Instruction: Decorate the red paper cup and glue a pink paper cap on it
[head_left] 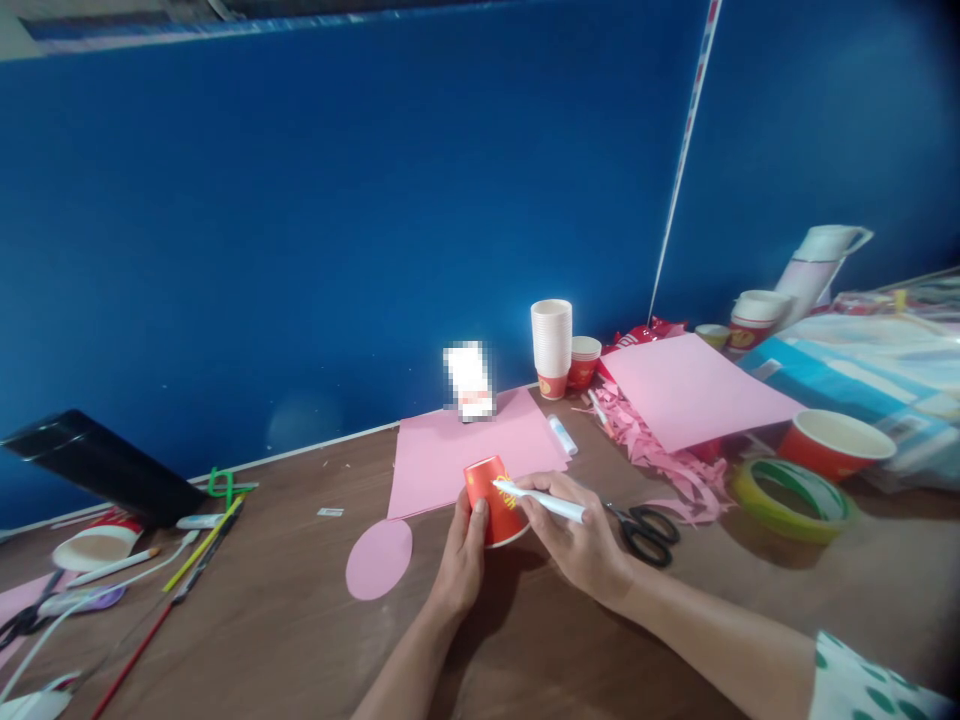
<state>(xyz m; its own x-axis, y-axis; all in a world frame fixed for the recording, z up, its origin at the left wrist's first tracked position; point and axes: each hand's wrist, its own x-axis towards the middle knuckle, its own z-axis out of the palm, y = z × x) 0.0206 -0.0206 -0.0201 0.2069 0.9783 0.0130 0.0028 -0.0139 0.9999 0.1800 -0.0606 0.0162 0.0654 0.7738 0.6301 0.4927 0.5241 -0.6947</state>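
A red paper cup with yellow markings (491, 498) is upside down, tilted, in my left hand (463, 555), whose fingers wrap its left side. My right hand (581, 545) grips a white pen (551, 501), its tip at the cup's printed side. A pink paper oval (379, 560) lies left of my left hand. Behind the cup are pink sheets (427, 455) with a glue stick (562, 435) at their right edge. Black-handled scissors (649, 535) lie just right of my right hand.
Stacked paper cups (551, 340) stand by the blue wall. To the right are pink shreds (660, 460), another pink sheet (701, 390), green-yellow tape (795, 500) and a red cup (832, 447). On the left lie a black object (105, 465), a cable and sticks.
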